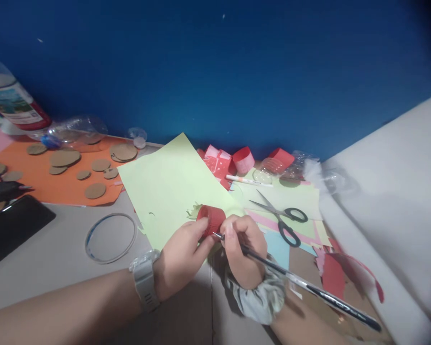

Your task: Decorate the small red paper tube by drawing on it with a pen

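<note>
My left hand (pixel 179 256), with a light watch at its wrist, pinches a short red paper ring (pixel 217 216) between thumb and fingers. A scrap of pale green fringed paper (pixel 194 211) shows just beyond the ring. My right hand (pixel 246 251) is closed round a long dark-and-clear pen (pixel 321 293), and the pen's metal tip is close against the ring's lower edge. Whether the tip touches the ring I cannot tell. Under and behind both hands lies a pale green sheet (pixel 168 177). Black-handled scissors (pixel 280 215) lie open to the right of my right hand.
Cardboard discs (pixel 65 158) and a clear bottle (pixel 77 130) rest on an orange sheet (pixel 66 189). At left are a phone (pixel 16 230) and a tape ring (pixel 110 238). Red paper rings (pixel 243 159) and a white marker (pixel 246 180) stand behind, before a blue wall (pixel 215 76).
</note>
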`<state>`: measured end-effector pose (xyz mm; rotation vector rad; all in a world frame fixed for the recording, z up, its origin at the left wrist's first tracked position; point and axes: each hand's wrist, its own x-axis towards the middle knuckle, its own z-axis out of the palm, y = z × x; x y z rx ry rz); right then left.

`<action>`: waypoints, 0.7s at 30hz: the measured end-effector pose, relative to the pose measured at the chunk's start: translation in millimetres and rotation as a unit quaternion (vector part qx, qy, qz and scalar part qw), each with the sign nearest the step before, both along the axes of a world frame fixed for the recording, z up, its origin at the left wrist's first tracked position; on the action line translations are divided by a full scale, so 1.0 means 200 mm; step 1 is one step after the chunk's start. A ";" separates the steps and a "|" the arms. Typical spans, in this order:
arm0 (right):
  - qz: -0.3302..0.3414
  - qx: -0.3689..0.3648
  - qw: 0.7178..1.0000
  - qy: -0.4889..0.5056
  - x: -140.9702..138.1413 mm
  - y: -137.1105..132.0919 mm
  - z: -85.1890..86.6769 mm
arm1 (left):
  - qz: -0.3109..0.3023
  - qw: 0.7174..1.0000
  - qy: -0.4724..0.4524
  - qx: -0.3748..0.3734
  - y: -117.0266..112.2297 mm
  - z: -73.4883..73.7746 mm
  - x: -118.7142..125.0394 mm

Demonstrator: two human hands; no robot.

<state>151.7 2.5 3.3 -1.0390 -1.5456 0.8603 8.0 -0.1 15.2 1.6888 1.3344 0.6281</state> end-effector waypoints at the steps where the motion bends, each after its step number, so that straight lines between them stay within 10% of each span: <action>1: -0.003 -0.008 1.000 -0.002 0.00 0.00 0.00 | -0.001 1.000 -0.004 -0.004 0.00 0.00 0.00; 21: 0.016 -0.064 0.998 0.016 0.01 0.04 -0.02 | -0.013 1.000 -0.015 -0.005 0.00 -0.01 0.00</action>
